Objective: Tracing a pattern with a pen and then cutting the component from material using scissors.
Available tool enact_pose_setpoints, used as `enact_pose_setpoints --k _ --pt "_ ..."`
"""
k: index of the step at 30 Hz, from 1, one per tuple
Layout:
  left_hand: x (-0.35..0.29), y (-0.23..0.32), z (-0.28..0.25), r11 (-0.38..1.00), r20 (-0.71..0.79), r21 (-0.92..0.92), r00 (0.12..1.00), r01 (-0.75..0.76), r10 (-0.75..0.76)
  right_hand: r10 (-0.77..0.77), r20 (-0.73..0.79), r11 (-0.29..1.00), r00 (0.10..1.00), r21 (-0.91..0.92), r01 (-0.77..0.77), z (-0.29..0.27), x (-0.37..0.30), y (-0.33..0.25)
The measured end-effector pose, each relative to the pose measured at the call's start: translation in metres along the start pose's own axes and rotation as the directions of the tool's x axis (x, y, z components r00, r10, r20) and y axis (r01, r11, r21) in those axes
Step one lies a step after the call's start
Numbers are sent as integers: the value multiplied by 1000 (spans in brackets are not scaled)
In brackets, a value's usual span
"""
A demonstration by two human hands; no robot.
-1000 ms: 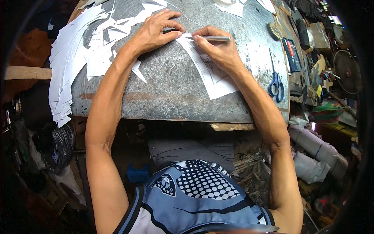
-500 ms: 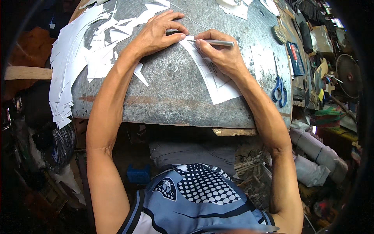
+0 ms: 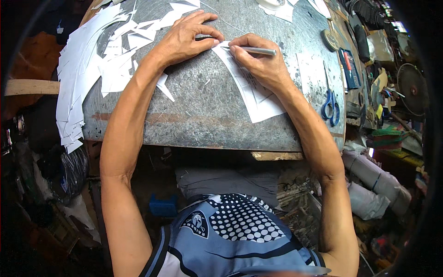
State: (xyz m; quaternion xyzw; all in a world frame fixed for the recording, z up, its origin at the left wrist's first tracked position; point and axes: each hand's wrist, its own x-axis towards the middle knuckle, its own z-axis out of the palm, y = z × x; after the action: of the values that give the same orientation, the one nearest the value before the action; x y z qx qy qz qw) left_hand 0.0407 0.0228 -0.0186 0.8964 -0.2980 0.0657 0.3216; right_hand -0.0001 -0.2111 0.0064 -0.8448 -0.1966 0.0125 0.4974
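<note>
A curved white paper piece point(image 3: 260, 107) with printed lines lies on the grey metal tabletop point(image 3: 184, 127). My left hand point(image 3: 187, 39) rests at its narrow far end, fingers spread, with thumb and index fingertips at the paper's edge. Pinched in my right hand point(image 3: 264, 67) is a slim pen-like tool point(image 3: 259, 51) with a grey barrel. Its thin tip points left, close to my left thumb; whether it is a pen or a blade I cannot tell. My right hand covers part of the sheet.
Cut white paper pieces point(image 3: 76, 87) pile up along the left edge, with loose scraps point(image 3: 115, 76) beside them. Blue-handled scissors point(image 3: 330, 108) lie at the right. Beyond them sit a tape roll point(image 3: 330, 40) and a dark blue tray point(image 3: 349, 69). A white roll point(image 3: 272, 3) is at the far edge.
Both hands, the tool and the paper hold nearly the same position. The whole view has shifted very slightly.
</note>
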Motion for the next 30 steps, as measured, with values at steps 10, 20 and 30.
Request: enact_pose_setpoints --k 10,20,30 --pt "0 -5 3 1000 -10 16 1000 -14 15 -94 11 992 996 -83 94 -1 1 5" --pt "-1 -3 4 1000 -25 20 1000 11 -11 -40 32 996 999 -75 42 -2 -1 2" --pt "0 -6 4 999 -13 42 1000 -5 5 -47 17 996 999 -71 48 -1 -2 2"
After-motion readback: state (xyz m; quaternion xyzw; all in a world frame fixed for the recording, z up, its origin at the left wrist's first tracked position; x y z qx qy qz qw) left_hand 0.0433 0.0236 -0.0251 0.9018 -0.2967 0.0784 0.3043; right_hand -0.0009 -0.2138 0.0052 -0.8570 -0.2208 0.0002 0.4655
